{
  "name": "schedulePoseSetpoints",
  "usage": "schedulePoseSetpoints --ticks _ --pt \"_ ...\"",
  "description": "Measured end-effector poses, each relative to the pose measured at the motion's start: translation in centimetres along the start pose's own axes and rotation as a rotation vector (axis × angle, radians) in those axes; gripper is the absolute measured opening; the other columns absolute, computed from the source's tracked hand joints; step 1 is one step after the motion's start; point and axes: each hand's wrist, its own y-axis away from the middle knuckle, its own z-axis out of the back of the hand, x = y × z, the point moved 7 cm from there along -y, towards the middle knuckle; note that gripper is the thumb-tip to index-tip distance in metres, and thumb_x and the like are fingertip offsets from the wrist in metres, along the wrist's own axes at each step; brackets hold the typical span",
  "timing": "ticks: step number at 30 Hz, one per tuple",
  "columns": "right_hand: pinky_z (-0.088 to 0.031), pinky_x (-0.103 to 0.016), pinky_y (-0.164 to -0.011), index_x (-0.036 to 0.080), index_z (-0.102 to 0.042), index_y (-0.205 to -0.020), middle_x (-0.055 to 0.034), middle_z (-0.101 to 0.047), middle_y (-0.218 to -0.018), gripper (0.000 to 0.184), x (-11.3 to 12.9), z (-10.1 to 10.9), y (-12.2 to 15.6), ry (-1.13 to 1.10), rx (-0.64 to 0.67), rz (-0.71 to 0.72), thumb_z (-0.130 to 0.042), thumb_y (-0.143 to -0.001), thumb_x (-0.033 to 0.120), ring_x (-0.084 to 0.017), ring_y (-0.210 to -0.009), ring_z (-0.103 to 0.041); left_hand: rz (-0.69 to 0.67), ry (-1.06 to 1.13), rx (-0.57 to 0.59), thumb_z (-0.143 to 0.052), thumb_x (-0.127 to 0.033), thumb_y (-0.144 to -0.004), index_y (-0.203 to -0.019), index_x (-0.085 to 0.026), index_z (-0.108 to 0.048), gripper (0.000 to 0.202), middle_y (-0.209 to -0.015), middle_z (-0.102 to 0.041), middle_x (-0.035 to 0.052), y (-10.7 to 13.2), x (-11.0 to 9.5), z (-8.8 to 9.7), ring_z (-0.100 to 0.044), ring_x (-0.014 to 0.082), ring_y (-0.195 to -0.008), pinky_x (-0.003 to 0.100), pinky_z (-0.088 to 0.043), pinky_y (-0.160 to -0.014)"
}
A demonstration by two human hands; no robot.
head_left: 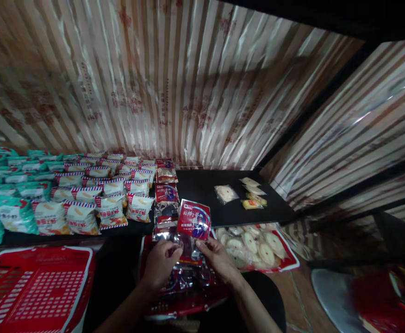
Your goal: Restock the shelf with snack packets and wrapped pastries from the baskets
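Both my hands hold snack packets low in the middle of the view. My right hand (216,257) pinches the lower edge of a red and blue snack packet (194,219), which stands upright above it. My left hand (160,262) is closed on a clear-fronted packet (165,235) beside it. Under both hands lies a large red bag (184,289) with more such packets in it. A column of the same red packets (166,185) runs back across the black shelf (202,189).
Rows of red-striped white snack bags (108,189) and green ones (11,194) cover the shelf's left part. A red plastic basket (35,289) sits at lower left. A bag of round pastries (258,245) lies right of my hands, small wrapped pastries (249,192) behind. A striped sheet (160,83) backs the shelf.
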Motion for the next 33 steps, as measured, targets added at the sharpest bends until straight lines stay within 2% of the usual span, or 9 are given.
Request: schedulePoseSetpoints --ticks 5,7,9,11,13,16,21,29,33 --pt "-0.048 -0.027 -0.065 0.023 -0.063 -0.096 0.0003 -0.070 -0.079 0.034 2.0 -1.3 -3.5 -0.097 -0.070 0.076 -0.069 -0.072 0.047 -0.015 -0.065 -0.062 -0.015 -0.029 -0.114 -0.046 -0.035 -0.084 -0.075 -0.018 -0.063 0.025 -0.076 -0.066 0.0023 -1.6 -1.0 1.5 -0.060 0.0146 -0.071 0.023 -0.041 -0.063" --pt "-0.047 -0.025 -0.062 0.022 -0.063 -0.094 0.0011 -0.069 -0.076 0.036 3.5 -1.6 -5.2 -0.099 -0.104 0.123 -0.073 -0.068 0.045 -0.014 -0.063 -0.061 -0.015 -0.008 -0.174 -0.047 -0.034 -0.084 -0.088 -0.018 -0.063 0.023 -0.081 -0.068 0.0040 -2.7 -1.4 1.9 -0.063 0.0169 -0.077 0.025 -0.045 -0.067" --pt "-0.047 -0.025 -0.059 0.021 -0.063 -0.092 0.0021 -0.068 -0.072 0.040 4.9 -1.5 -7.4 -0.102 -0.165 0.156 -0.077 -0.061 0.044 -0.013 -0.060 -0.060 -0.055 -0.019 -0.279 -0.047 -0.029 -0.084 -0.111 -0.014 -0.057 0.032 -0.100 -0.068 0.0093 -3.7 -2.2 2.3 -0.063 0.0205 -0.094 0.030 -0.048 -0.079" --pt "-0.047 -0.026 -0.058 0.021 -0.063 -0.092 0.0029 -0.067 -0.068 0.046 5.9 -1.2 -9.9 -0.120 -0.213 0.161 -0.079 -0.056 0.044 -0.014 -0.057 -0.059 -0.159 -0.106 -0.399 -0.047 -0.022 -0.083 -0.131 -0.012 -0.042 0.049 -0.127 -0.056 0.0151 -4.5 -3.5 2.7 -0.051 0.0241 -0.118 0.037 -0.044 -0.094" --pt "-0.047 -0.027 -0.057 0.020 -0.062 -0.091 0.0032 -0.066 -0.065 0.048 6.4 -1.0 -12.7 -0.131 -0.245 0.156 -0.080 -0.052 0.044 -0.014 -0.054 -0.058 -0.283 -0.242 -0.468 -0.046 -0.017 -0.082 -0.137 -0.015 -0.035 0.056 -0.144 -0.037 0.0151 -5.2 -4.8 2.6 -0.033 0.0271 -0.133 0.042 -0.040 -0.101" --pt "-0.046 -0.025 -0.055 0.019 -0.062 -0.086 0.0028 -0.066 -0.065 0.049 7.0 -0.8 -16.8 -0.112 -0.279 0.163 -0.081 -0.048 0.042 -0.012 -0.052 -0.056 -0.406 -0.385 -0.476 -0.043 -0.011 -0.083 -0.134 -0.020 -0.041 0.052 -0.150 -0.026 0.0116 -6.7 -6.0 2.0 -0.020 0.0284 -0.139 0.044 -0.042 -0.101" --pt "-0.044 -0.025 -0.053 0.017 -0.062 -0.082 0.0023 -0.064 -0.061 0.045 7.7 -1.8 -21.6 -0.008 -0.278 0.182 -0.077 -0.048 0.043 -0.012 -0.051 -0.053 -0.456 -0.428 -0.483 -0.037 -0.006 -0.084 -0.126 -0.013 -0.049 0.044 -0.150 -0.026 0.0141 -10.0 -5.9 1.7 -0.012 0.0276 -0.140 0.046 -0.035 -0.107" --pt "-0.047 -0.026 -0.067 0.020 -0.062 -0.103 0.0001 -0.070 -0.082 0.039 9.3 -1.8 -25.1 0.500 -0.332 0.226 -0.064 -0.068 0.038 -0.016 -0.072 -0.062 -0.384 -0.375 -0.481 -0.036 -0.011 -0.084 -0.132 -0.006 -0.041 0.049 -0.146 -0.033 0.0186 -13.2 -4.4 1.2 -0.023 0.0266 -0.138 0.044 -0.032 -0.110" --pt "-0.046 -0.029 -0.075 0.021 -0.052 -0.124 -0.0038 -0.070 -0.092 0.053 9.8 -1.3 -25.4 0.851 -0.452 0.160 -0.063 -0.073 0.033 -0.020 -0.086 -0.064 -0.363 -0.397 -0.464 -0.036 -0.013 -0.084 -0.131 -0.004 -0.044 0.048 -0.143 -0.037 0.0180 -13.5 -4.1 1.2 -0.025 0.0273 -0.137 0.043 -0.034 -0.109"
